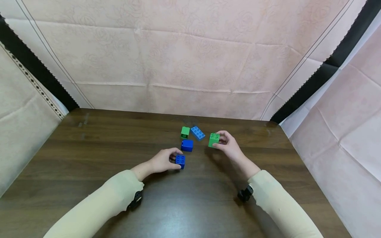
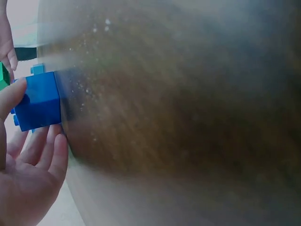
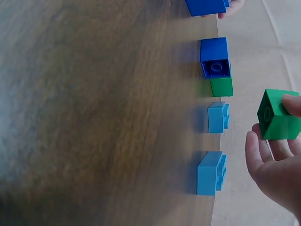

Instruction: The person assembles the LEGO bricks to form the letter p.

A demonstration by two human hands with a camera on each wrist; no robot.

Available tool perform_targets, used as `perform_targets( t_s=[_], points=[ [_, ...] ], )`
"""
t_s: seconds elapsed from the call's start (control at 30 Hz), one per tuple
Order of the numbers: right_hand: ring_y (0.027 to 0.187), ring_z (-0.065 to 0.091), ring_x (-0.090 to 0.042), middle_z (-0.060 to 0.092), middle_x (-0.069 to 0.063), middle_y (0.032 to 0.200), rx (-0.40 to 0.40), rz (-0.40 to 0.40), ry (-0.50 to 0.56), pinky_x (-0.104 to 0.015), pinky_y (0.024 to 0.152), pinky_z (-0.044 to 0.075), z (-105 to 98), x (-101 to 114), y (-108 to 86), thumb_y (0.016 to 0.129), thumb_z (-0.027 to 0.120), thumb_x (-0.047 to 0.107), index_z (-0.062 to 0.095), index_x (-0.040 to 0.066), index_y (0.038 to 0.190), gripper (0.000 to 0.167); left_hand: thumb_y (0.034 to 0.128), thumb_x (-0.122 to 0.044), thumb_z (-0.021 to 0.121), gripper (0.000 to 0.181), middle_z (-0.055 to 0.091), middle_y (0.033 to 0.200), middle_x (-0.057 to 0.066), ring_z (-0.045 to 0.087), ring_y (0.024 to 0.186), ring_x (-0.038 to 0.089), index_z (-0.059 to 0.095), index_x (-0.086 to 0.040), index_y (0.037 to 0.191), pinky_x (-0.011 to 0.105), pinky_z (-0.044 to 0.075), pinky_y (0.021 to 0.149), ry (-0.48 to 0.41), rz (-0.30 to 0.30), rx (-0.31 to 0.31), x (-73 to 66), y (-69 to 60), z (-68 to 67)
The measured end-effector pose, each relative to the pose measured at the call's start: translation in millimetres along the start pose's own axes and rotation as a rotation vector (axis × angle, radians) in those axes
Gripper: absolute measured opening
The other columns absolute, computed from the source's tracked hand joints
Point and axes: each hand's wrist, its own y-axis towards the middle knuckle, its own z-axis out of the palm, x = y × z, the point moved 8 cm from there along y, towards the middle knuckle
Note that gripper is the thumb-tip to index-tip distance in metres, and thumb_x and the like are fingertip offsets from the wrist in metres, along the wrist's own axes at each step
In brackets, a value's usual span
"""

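My left hand (image 1: 163,161) holds a dark blue toy building brick (image 1: 180,160) between thumb and fingers. In the left wrist view this brick (image 2: 40,101) sits at the table surface, its studs facing away from that camera. A green building brick (image 1: 214,139) is gripped by my right hand (image 1: 228,145), off to the right. The right wrist view shows this green brick (image 3: 280,115) raised off the table, its hollow underside visible. Between the hands lie another dark blue brick (image 1: 187,145), tipped on its side, a second green brick (image 1: 185,132) and a light blue brick (image 1: 197,133).
Two light blue bricks appear in the right wrist view, a smaller one (image 3: 217,117) and a larger one (image 3: 210,173); only one shows in the head view. The brown wooden table (image 1: 98,148) ends at a pale cloth backdrop (image 1: 178,66).
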Motion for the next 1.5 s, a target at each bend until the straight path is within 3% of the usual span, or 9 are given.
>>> perform_targets(
  t_s=[0.17, 0.37, 0.53, 0.8, 1.1, 1.5],
  points=[
    [0.099, 0.053, -0.022, 0.063, -0.013, 0.111, 0.032, 0.017, -0.03, -0.021, 0.077, 0.049, 3, -1, -1.1, 0.084, 0.066, 0.006, 0.048, 0.002, 0.12, 0.041, 0.082, -0.017, 0.072, 0.029, 0.064, 0.105, 0.008, 0.058, 0.098, 0.02, 0.06, -0.008, 0.107, 0.036, 0.051, 0.087, -0.009, 0.011, -0.037, 0.1, -2.1, -3.5],
    [0.103, 0.051, -0.028, 0.063, -0.015, 0.111, 0.06, 0.015, -0.054, -0.021, 0.076, 0.049, 6, -2, -1.2, 0.085, 0.068, 0.011, 0.049, 0.001, 0.116, 0.038, 0.0815, -0.017, 0.073, 0.026, 0.064, 0.104, 0.007, 0.059, 0.098, 0.019, 0.06, -0.011, 0.103, 0.035, 0.052, 0.086, -0.038, 0.021, -0.04, -0.1, -2.1, -3.4],
    [0.1, 0.051, -0.026, 0.061, -0.018, 0.115, 0.06, -0.006, -0.053, -0.02, 0.075, 0.048, 7, 0, -0.8, 0.085, 0.067, 0.009, 0.048, 0.001, 0.117, 0.038, 0.0807, -0.017, 0.073, 0.025, 0.064, 0.102, 0.007, 0.059, 0.097, 0.02, 0.06, -0.01, 0.1, 0.036, 0.052, 0.085, -0.05, 0.033, -0.039, -1.9, -1.9, -3.2],
    [0.096, 0.053, -0.023, 0.062, -0.018, 0.111, 0.088, -0.04, -0.066, -0.021, 0.075, 0.047, 14, 7, -1.2, 0.084, 0.065, 0.005, 0.045, -0.002, 0.118, 0.04, 0.0797, -0.017, 0.074, 0.024, 0.064, 0.101, 0.006, 0.059, 0.095, 0.019, 0.059, -0.012, 0.098, 0.036, 0.052, 0.085, -0.05, 0.003, -0.047, 0.9, 1.5, -1.3],
    [0.099, 0.056, -0.024, 0.062, -0.017, 0.114, 0.142, -0.084, -0.108, -0.024, 0.078, 0.049, 26, 14, -5.1, 0.085, 0.067, 0.011, 0.054, 0.004, 0.123, 0.041, 0.0792, -0.017, 0.075, 0.026, 0.064, 0.1, 0.008, 0.059, 0.095, 0.019, 0.059, -0.009, 0.098, 0.037, 0.051, 0.086, -0.057, 0.037, -0.042, -0.5, 2.4, -2.7],
    [0.091, 0.057, -0.019, 0.06, -0.017, 0.11, 0.203, -0.111, -0.089, -0.026, 0.078, 0.051, 49, 25, -10.0, 0.082, 0.071, 0.013, 0.057, 0.004, 0.122, 0.043, 0.0788, -0.018, 0.075, 0.028, 0.066, 0.102, 0.008, 0.06, 0.095, 0.018, 0.062, -0.008, 0.101, 0.036, 0.051, 0.088, -0.069, 0.025, -0.032, 0.8, 4.0, -1.4]
  ],
)
